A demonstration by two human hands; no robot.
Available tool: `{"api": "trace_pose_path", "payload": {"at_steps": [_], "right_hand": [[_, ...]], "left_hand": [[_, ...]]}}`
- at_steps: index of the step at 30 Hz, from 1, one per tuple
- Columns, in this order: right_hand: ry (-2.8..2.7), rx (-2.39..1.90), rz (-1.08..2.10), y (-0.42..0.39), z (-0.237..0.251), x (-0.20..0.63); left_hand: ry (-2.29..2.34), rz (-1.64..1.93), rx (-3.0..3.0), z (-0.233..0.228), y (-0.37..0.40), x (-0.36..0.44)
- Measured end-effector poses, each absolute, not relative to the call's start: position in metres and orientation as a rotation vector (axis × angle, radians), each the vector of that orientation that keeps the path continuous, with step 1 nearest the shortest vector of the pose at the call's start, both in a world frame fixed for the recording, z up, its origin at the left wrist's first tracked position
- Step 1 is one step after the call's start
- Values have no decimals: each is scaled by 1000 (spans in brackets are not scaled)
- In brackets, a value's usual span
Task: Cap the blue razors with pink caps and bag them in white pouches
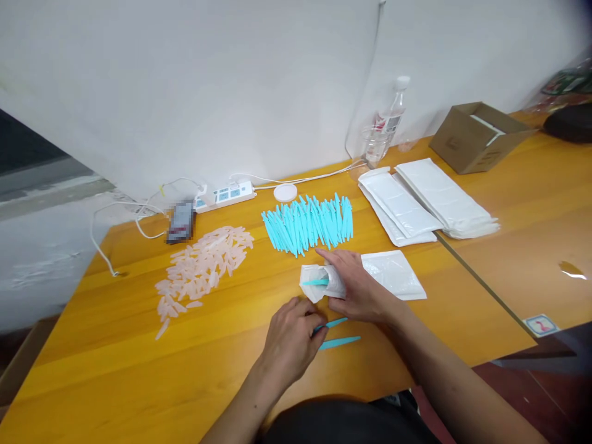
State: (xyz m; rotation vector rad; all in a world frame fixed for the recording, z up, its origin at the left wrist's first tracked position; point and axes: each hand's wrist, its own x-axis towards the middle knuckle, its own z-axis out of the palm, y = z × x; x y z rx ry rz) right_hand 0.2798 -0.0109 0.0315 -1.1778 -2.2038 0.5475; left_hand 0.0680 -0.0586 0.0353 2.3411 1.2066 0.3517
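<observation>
My right hand [358,282] is wrapped round a white bubble mailer [309,293], whose open mouth faces left. One slim turquoise plastic stick [317,282] shows inside that mouth. Just below it, my left hand [293,333] has its fingers closed on another turquoise stick [337,322], whose pointed end sticks out to the right. A further turquoise stick [341,342] lies on the table close to the left fingertips, its near end partly covered. Beyond the hands is a spread row of similar turquoise sticks [308,225].
Left on the wooden table [115,370] lies a heap of pale pink slips [208,262]. A flat mailer [393,274] lies beside my right hand; stacked mailers [446,197] and a cardboard box [476,139] are farther right. A power strip [226,196] and bottle [393,114] stand by the wall.
</observation>
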Motion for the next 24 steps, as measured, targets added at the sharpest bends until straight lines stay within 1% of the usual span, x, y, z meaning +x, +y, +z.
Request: {"api": "trace_pose_path", "payload": {"at_steps": [2, 4, 8, 10, 11, 13, 15, 19, 21, 24], "right_hand": [[-2195, -1185, 543, -11, 32, 281], [-2186, -1197, 539, -11, 31, 283], [-2190, -1193, 552, -12, 31, 281], [-2201, -1187, 570, -13, 32, 278], [-2205, -1185, 579, -13, 33, 276], [-2203, -1178, 590, -14, 36, 273], [-2187, -1166, 595, -15, 36, 269], [-2154, -1145, 609, -17, 34, 264], [-2131, -1128, 630, -19, 38, 261], [-2000, -1080, 712, -23, 61, 254]], "left_hand": [[1129, 458, 2333, 44, -58, 59], [1137, 672, 2233, 56, -58, 43], [1465, 1426, 1694, 78, -56, 20], [1493, 1688, 1445, 80, -52, 23], [1475, 1756, 1366, 78, -50, 28], [1447, 1805, 1267, 70, -46, 41], [1461, 1738, 1279, 56, -46, 55], [1429, 1288, 1597, 30, -56, 73], [1371, 1216, 1533, 29, -66, 73], [1178, 1202, 1318, 49, -80, 71]]}}
